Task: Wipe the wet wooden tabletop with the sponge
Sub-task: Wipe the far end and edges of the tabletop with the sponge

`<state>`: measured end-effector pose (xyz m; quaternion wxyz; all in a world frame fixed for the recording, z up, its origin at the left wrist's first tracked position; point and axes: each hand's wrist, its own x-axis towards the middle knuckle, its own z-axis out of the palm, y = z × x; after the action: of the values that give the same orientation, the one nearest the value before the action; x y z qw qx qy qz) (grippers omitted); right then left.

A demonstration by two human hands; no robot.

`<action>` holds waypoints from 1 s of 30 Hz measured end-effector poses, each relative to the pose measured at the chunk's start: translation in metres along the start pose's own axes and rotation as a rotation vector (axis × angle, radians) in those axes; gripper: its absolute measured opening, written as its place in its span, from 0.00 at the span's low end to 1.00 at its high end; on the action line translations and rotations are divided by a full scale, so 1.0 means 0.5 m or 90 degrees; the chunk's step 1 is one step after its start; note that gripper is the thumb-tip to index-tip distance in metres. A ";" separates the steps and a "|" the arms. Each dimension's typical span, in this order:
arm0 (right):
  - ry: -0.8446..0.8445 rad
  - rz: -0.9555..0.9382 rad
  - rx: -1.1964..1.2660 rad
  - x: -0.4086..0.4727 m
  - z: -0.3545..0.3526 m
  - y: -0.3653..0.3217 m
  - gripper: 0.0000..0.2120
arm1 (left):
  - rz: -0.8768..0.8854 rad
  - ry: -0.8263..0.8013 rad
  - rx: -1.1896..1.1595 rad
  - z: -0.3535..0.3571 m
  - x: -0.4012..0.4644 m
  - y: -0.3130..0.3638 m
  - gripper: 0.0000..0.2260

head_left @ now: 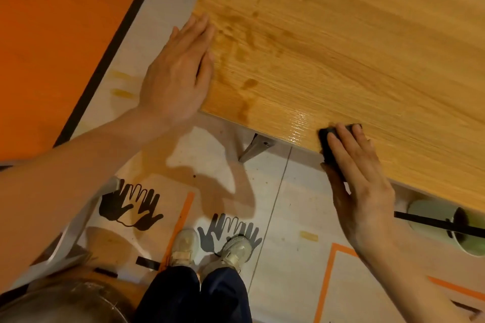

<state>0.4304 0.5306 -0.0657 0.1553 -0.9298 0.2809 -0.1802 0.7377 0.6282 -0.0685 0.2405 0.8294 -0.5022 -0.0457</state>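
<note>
The wooden tabletop [354, 42] fills the upper right of the view, its grain running slantwise, with darker damp blotches scattered across its left part and a glossy wet patch [299, 123] shining near the front edge. To the left of it lies a big orange surface [52, 34] edged by a dark strip [105, 60], and below both spreads the pale tiled floor [283, 217], marked with orange tape lines and black hand-shaped stickers [131, 207]. The person stands close to the table's corner, dark trousers [194, 296] and light shoes [210, 249] showing straight down. Their left hand [178, 71] lies flat with fingers straight and together along the table's left edge, the fingertips on the wood and the palm hanging off the side. Their right hand [357, 173] reaches over the front edge, its fingers straight and pressing down on the dark sponge [328, 144], which sits right at that front edge, just to the right of the wet sheen, mostly covered by the fingers. A white cylinder-shaped container [441, 223] with a black rod across it sits under the table's edge at the right, and a metal table bracket [257, 147] shows beneath the front edge. A rounded metal bowl [63, 304] sits at the bottom left.
</note>
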 end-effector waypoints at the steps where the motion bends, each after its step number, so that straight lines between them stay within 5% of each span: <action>1: 0.002 0.002 0.012 0.016 0.017 -0.024 0.21 | 0.000 0.006 -0.003 0.002 0.001 0.003 0.21; 7: -0.035 -0.099 0.056 0.150 0.135 -0.197 0.19 | -0.009 0.004 -0.004 0.002 0.006 0.000 0.20; 11: -0.122 -0.143 0.060 0.132 0.086 -0.132 0.22 | -0.005 0.000 -0.006 0.003 0.008 0.000 0.20; 15: -0.142 -0.041 0.044 0.052 -0.014 -0.026 0.23 | -0.009 0.005 -0.013 0.007 0.008 -0.006 0.20; 18: -0.137 0.039 0.055 0.063 -0.003 -0.070 0.22 | -0.002 0.008 -0.016 0.008 0.008 -0.008 0.20; 25: -0.218 -0.047 0.131 0.183 0.075 -0.181 0.20 | 0.004 0.001 -0.008 0.011 0.012 -0.010 0.21; 30: -0.213 0.065 0.148 0.265 0.062 -0.147 0.20 | -0.004 -0.006 -0.038 0.008 0.012 -0.010 0.22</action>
<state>0.5805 0.5182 -0.0319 0.3147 -0.9073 0.2752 -0.0464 0.7435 0.6233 -0.0729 0.2627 0.8233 -0.4990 -0.0655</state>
